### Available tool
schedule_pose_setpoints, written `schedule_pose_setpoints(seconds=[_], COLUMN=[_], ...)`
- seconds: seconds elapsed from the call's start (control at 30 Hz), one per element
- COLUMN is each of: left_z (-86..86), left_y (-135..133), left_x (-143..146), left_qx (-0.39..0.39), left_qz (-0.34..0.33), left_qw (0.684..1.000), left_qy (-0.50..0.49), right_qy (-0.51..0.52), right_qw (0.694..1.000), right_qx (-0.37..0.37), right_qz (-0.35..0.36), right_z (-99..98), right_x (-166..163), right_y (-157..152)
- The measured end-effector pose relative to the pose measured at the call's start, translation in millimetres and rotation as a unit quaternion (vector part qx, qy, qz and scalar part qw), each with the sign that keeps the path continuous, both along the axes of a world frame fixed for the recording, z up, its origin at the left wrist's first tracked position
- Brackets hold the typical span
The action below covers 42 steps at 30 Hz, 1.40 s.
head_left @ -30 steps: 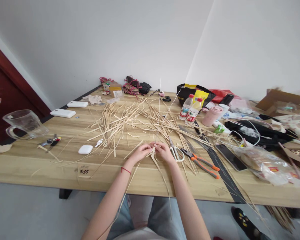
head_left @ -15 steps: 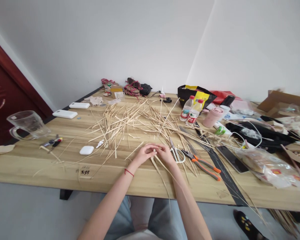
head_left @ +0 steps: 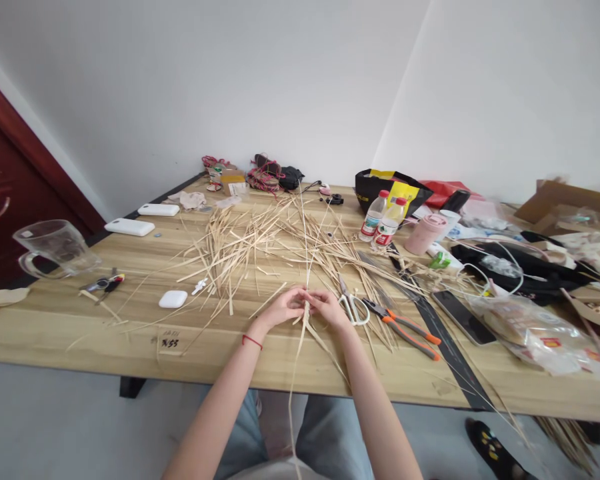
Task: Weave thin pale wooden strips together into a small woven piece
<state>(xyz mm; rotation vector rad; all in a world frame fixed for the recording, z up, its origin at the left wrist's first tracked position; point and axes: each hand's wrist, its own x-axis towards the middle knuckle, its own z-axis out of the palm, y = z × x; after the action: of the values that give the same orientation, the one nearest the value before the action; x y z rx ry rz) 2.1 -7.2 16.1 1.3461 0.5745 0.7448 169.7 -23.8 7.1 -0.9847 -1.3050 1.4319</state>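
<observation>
Several thin pale straw strips (head_left: pixel 304 328) meet in a small knot just above the near edge of the light wooden counter (head_left: pixel 105 333). The left hand (head_left: pixel 280 308) and right hand (head_left: pixel 330 308) close on them from either side, fingertips pinched together at the crossing. Two fine ends rise from the pinch and at least two tails hang past the counter edge toward the lap; the exact count is too fine to tell.

The strips look very light, flat and springy, likely to crack at a sharp fold and to slide between smooth fingers. Holding them close to the crossing, on the flat faces, seems the surest grip.

Beyond the hands lies one wide heap of loose straw (head_left: pixel 250 247). Just right of them are one pair of white-handled scissors (head_left: pixel 354 308) and one pair of orange-handled pliers (head_left: pixel 405 328). Farther back stand two clear plastic bottles (head_left: pixel 373 217).
</observation>
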Motion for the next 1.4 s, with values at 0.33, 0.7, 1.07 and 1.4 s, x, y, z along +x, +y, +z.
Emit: schedule_pose_setpoints(seconds=[0.33, 0.7, 1.07, 1.4], left_z=[-3.1, 0.6, -3.3, -3.3], left_y=[5, 8, 2, 0], left_x=[-4, -11, 1, 2], left_qx=[0.125, 0.227, 0.189, 0.126], left_qz=[0.068, 0.098, 0.11, 0.092], left_qw=[0.987, 0.965, 0.97, 0.985], left_qy=[0.068, 0.086, 0.104, 0.067], right_qy=[0.001, 0.003, -0.025, 0.003], right_qw=[1.0, 0.999, 1.0, 0.998], right_qx=[0.009, -0.039, -0.009, -0.051], right_qz=[-0.005, -0.016, -0.005, -0.024], right_z=[-4.7, 2.1, -2.2, 0.0], right_x=[0, -2, 0, -1], right_y=[2, -2, 0, -2])
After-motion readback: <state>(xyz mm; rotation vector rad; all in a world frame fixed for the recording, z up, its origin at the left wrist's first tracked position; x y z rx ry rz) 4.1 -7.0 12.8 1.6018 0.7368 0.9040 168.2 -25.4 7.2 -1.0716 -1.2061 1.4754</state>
